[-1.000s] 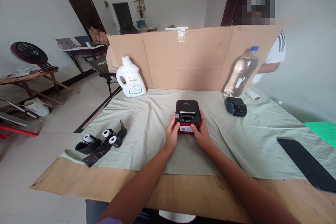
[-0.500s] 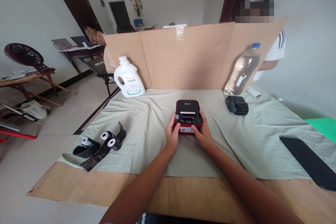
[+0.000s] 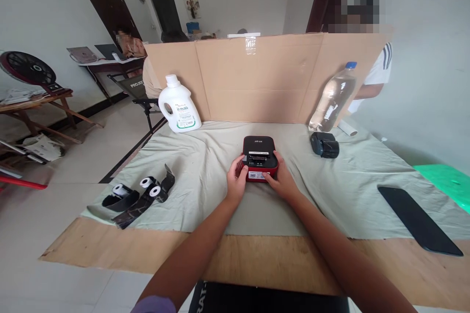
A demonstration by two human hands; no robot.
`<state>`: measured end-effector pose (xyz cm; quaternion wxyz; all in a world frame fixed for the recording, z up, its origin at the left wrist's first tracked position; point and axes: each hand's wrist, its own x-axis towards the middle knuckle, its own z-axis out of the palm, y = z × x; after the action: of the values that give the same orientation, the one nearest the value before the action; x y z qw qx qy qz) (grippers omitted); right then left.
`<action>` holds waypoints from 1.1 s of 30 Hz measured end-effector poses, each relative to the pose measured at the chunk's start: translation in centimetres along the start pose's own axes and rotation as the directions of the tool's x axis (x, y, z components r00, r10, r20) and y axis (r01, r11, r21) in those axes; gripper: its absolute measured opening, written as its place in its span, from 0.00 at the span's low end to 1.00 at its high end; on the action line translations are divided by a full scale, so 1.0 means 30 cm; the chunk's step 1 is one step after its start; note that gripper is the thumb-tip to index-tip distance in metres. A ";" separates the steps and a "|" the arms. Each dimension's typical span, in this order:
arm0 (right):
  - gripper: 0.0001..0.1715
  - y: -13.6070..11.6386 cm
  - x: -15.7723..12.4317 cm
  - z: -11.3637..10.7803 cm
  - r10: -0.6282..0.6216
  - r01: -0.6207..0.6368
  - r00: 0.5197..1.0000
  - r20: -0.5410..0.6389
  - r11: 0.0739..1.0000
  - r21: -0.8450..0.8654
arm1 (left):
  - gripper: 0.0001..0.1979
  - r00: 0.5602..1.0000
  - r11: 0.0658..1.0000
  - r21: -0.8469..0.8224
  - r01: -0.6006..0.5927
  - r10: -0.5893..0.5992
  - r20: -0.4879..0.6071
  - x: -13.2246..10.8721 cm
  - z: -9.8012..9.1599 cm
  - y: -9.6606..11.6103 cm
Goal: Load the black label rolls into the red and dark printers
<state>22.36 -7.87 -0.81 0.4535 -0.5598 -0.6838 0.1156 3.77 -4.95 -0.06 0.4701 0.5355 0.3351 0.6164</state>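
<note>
A small black-topped, red-sided label printer (image 3: 259,149) rests on the pale green cloth (image 3: 205,171) in the middle of the table. A narrow slot with a white strip crosses its top, and a white sticker is on its near side. My left hand (image 3: 236,177) grips its left side, thumb at the near left corner. Against the right side my right hand (image 3: 284,176) is closed, thumb over the near face by the sticker. Further right, a dark device with a black roll (image 3: 325,145) lies on the cloth. Several black rolls with white cores (image 3: 141,193) lie at the left.
A cardboard panel (image 3: 253,83) stands across the back, with a white detergent jug (image 3: 179,107) and a tilted clear bottle (image 3: 334,98) before it. A white tube (image 3: 347,128) lies beside the bottle. A dark flat slab (image 3: 418,220) lies right. Two people are beyond the panel.
The view has shifted slightly, so the whole scene sits a little differently in the picture. Both hands stay on the label printer, with no clear change of grip.
</note>
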 end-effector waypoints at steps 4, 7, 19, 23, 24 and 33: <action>0.49 0.001 0.004 0.001 -0.021 0.021 1.000 -0.012 1.000 -0.001 | 0.19 1.000 1.000 0.027 0.001 0.000 -0.005 0.002 0.001 0.006; 0.48 0.007 0.007 0.004 -0.027 0.027 0.999 -0.023 1.000 0.005 | 0.17 1.000 0.999 0.040 -0.011 0.011 -0.001 0.001 0.003 0.000; 0.49 0.037 0.013 0.011 -0.009 0.013 0.999 -0.047 0.996 0.090 | 0.15 0.972 0.992 0.114 -0.047 0.019 0.234 0.043 -0.054 0.024; 0.49 0.042 0.013 0.016 0.046 -0.042 0.998 -0.032 0.990 0.133 | 0.15 0.959 0.988 0.151 -0.042 -0.002 0.282 0.061 -0.075 0.034; 0.49 0.043 0.012 0.016 0.053 -0.049 0.998 -0.026 0.989 0.137 | 0.15 0.960 0.985 0.168 -0.038 -0.011 0.282 0.065 -0.078 0.033; 0.48 0.044 0.011 0.026 0.044 -0.038 0.998 -0.042 0.990 0.135 | 0.22 0.983 0.976 0.218 -0.027 -0.013 0.181 0.130 -0.053 -0.019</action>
<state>22.64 -6.85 -1.95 0.5028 -0.5443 -0.6526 0.1581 2.39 -0.95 0.45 0.4343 0.6394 0.3550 0.5258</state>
